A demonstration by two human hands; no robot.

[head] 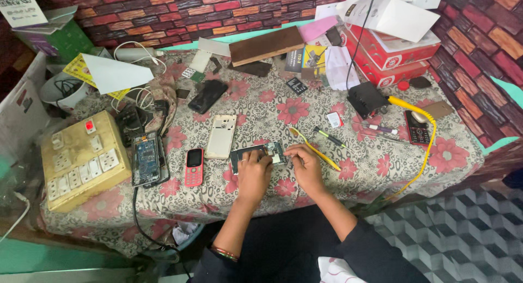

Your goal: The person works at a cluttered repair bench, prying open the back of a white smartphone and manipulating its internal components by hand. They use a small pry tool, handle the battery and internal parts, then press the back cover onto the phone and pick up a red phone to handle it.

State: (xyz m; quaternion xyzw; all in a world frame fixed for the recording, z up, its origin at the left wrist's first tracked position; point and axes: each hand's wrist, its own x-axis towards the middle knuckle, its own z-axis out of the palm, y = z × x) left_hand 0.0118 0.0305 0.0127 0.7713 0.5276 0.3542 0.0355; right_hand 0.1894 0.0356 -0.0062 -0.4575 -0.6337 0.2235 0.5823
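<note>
My left hand (254,173) presses down on a small green phone circuit board (267,151) lying on the flowered tablecloth (283,111). My right hand (306,166) pinches the board's right end, fingers closed on it. A white phone back frame (220,136) lies just left of the board. Further left stands a small red keypad phone (194,167). A yellow-handled tool (315,148) and a green-tipped screwdriver (329,136) lie to the right of my hands.
A beige switch-and-socket board (81,158) sits at the left edge beside an opened phone (147,160) with a black cable. A black soldering stand (366,99) with a yellow cord, a dark keypad phone (417,127), red boxes (389,56) and papers fill the back right.
</note>
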